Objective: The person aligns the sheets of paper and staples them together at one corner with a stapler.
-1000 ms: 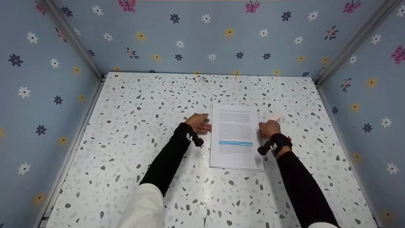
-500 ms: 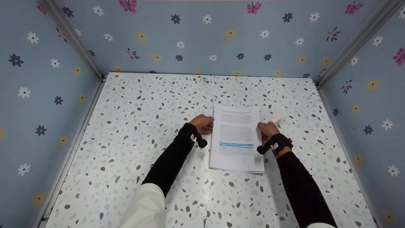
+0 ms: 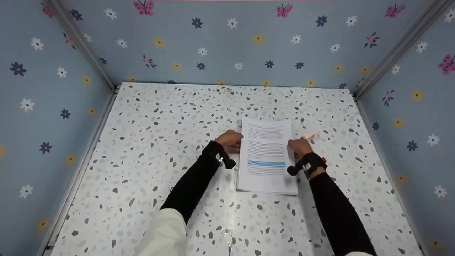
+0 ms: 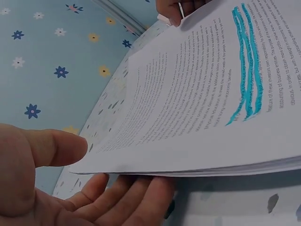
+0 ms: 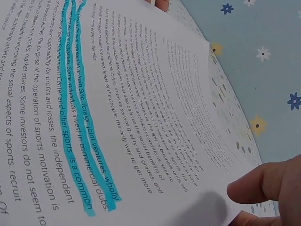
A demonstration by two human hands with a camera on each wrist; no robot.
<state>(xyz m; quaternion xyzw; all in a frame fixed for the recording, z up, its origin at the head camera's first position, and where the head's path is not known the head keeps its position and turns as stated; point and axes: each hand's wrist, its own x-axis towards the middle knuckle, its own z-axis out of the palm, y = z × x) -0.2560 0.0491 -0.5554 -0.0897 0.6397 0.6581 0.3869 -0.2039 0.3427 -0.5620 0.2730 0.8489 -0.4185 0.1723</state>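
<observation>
A stack of printed paper sheets (image 3: 266,181), with a line-wide blue highlighted band, lies on the speckled table. My left hand (image 3: 230,140) is at its left edge. In the left wrist view, the fingers (image 4: 141,200) reach under the lifted edge of the stack, while the thumb (image 4: 66,147) is above. At the opposite edge my right hand (image 3: 300,146) grips the sheets. The right wrist view has the right thumb (image 5: 258,188) over the paper margin, with most of that hand's fingers hidden.
A small pale pink object (image 3: 310,134) lies just beyond my right hand; its kind is unclear. Blue flowered panels (image 3: 220,42) enclose the white speckled table (image 3: 160,117) at the back and sides.
My left hand moved slightly right onto the paper's edge and its fingers curled. The stack shifted a little to the right and its left edge lifted. My right hand barely moved.
</observation>
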